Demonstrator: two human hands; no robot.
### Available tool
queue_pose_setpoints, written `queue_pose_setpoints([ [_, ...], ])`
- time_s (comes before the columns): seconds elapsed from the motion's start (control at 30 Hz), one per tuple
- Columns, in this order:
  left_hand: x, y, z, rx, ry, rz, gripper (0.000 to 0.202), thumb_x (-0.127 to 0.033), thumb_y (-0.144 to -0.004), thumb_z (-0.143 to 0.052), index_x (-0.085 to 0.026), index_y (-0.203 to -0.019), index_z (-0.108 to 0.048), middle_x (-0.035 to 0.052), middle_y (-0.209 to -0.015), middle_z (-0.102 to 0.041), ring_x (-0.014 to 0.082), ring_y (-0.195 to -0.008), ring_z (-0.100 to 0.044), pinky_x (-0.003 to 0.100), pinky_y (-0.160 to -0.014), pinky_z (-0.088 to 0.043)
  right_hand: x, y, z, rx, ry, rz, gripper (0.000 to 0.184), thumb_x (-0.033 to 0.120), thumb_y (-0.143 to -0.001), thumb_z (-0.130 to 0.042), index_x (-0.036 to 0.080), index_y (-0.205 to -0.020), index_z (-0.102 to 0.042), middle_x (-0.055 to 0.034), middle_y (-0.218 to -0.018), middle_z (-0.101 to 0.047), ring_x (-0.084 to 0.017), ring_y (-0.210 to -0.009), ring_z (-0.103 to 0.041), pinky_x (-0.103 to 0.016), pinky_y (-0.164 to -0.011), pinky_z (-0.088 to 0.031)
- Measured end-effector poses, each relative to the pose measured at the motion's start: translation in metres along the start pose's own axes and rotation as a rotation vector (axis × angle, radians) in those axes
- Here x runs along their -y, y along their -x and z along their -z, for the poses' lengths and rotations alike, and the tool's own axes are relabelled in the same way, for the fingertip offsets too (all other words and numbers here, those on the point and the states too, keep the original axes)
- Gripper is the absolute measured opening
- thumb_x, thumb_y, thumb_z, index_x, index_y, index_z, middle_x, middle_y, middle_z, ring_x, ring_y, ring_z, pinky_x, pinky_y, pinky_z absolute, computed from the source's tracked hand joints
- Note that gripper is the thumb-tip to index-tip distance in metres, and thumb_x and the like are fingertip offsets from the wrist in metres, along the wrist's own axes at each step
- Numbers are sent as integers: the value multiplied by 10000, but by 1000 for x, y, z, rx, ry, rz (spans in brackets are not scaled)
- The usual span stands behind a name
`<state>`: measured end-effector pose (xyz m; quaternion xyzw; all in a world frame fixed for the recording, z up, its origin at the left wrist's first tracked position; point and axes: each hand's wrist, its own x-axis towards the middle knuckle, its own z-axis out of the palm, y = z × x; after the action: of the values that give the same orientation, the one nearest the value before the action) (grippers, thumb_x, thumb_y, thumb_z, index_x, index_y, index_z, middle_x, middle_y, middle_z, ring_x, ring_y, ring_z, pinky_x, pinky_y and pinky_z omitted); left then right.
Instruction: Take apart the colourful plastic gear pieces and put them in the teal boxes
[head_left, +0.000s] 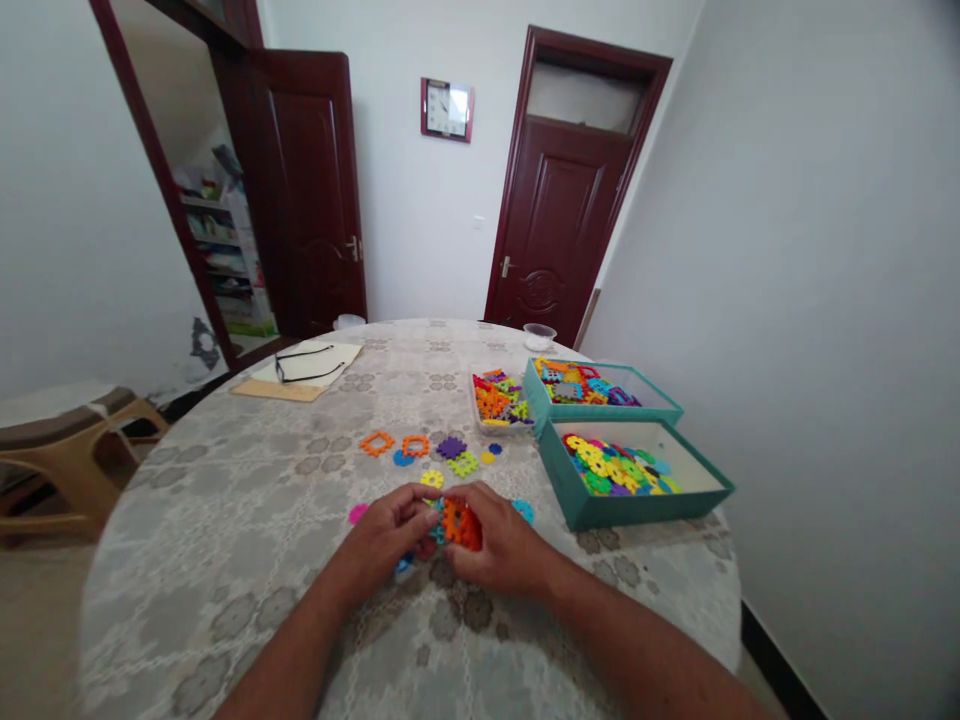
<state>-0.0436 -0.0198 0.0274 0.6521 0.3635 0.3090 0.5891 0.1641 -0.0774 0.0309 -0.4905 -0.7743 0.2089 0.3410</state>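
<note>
Orange plastic building pieces (460, 524) are clasped between the left hand (386, 535) and right hand (496, 540), both grips closed.

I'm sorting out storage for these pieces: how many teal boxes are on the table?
2. One teal box stands toward the far right of the table, and another teal box sits just nearer the person. Both hold colourful plastic pieces. None looks hidden.

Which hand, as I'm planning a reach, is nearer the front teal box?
Right: the right hand is closer, in front of and left of the front teal box. The left hand lies farther left, beyond the right hand.
</note>
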Motion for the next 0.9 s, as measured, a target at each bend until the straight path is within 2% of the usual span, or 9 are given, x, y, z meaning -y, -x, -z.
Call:
queue_pose_setpoints([
  [0.07, -2, 1, 3, -68, -51, -10, 484, -570, -866, -656, -193, -1170, -660, 8, -750, -714, 199, -685, -697, 316, -667, -559, 9, 0, 14, -9, -2, -12, 618, 205, -763, -737, 266, -1351, -557, -61, -1255, -634, -238, -1156, -614, -387, -1025, -487],
  [0.13, -1, 0, 9, -220, -179, -46, 429, -556, -872, -633, -208, -1119, -686, 23, -805, -731, 211, -721, -699, 330, -689, -560, 16, -3, 36, -65, 25, -70, 575, 232, -794, -718, 269, -1347, -565, -59, -1243, -638, -239, -1132, -619, -390, -1009, -493],
  [0.2, 3, -2, 17, -369, -366, -92, 358, -524, -878, -612, -227, -1054, -704, 29, -849, -738, 218, -750, -695, 344, -726, -558, 17, -9, 67, -153, 91, -141, 536, 286, -840, -691, 269, -1360, -563, -65, -1238, -645, -248, -1110, -623, -401, -987, -500],
  [0.27, 9, -4, 23, -439, -558, -142, 298, -465, -887, -582, -239, -1039, -703, 35, -889, -740, 228, -805, -694, 364, -796, -554, 5, -21, 103, -256, 193, -183, 520, 336, -863, -671, 251, -1365, -565, -78, -1221, -655, -254, -1074, -631, -410, -971, -504],
  [0.4, 20, -5, 28, -388, -846, -243, 284, -301, -864, -548, -222, -1095, -693, 75, -1027, -731, 265, -1007, -666, 409, -954, -507, -49, -57, 177, -437, 529, -223, 541, 323, -865, -636, 193, -1386, -569, -126, -1292, -636, -264, -1135, -615, -400, -1043, -468],
  [0.53, 23, -3, 26, -260, -1000, -254, 294, -280, -859, -594, -191, -1117, -702, 113, -1075, -705, 293, -1042, -625, 423, -952, -477, -105, -82, 226, -419, 777, -354, 561, 245, -821, -643, 112, -1364, -607, -176, -1249, -660, -283, -1167, -601, -368, -1053, -459],
  [0.7, 23, 0, 26, -200, -1082, -199, 298, -289, -830, -643, -209, -1112, -700, 111, -1075, -688, 294, -1028, -607, 395, -901, -458, -134, -72, 244, -466, 844, -401, 494, 167, -823, -569, 111, -1305, -664, -201, -1275, -655, -319, -1225, -574, -433, -1088, -431],
  [0.83, 22, 2, 24, -169, -1108, -193, 264, -275, -840, -621, -212, -1084, -701, 114, -1085, -683, 284, -1025, -593, 385, -899, -441, -139, -59, 233, -479, 867, -371, 446, 147, -855, -487, 77, -1246, -689, -231, -1282, -649, -350, -1276, -548, -514, -1129, -401],
  [0.9, 21, 1, 23, -166, -1112, -160, 240, -287, -835, -631, -210, -1050, -704, 113, -1065, -681, 281, -1015, -588, 383, -895, -436, -135, -55, 220, -475, 864, -263, 429, 164, -865, -491, 88, -1237, -691, -223, -1284, -653, -351, -1293, -545, -531, -1144, -394],
])
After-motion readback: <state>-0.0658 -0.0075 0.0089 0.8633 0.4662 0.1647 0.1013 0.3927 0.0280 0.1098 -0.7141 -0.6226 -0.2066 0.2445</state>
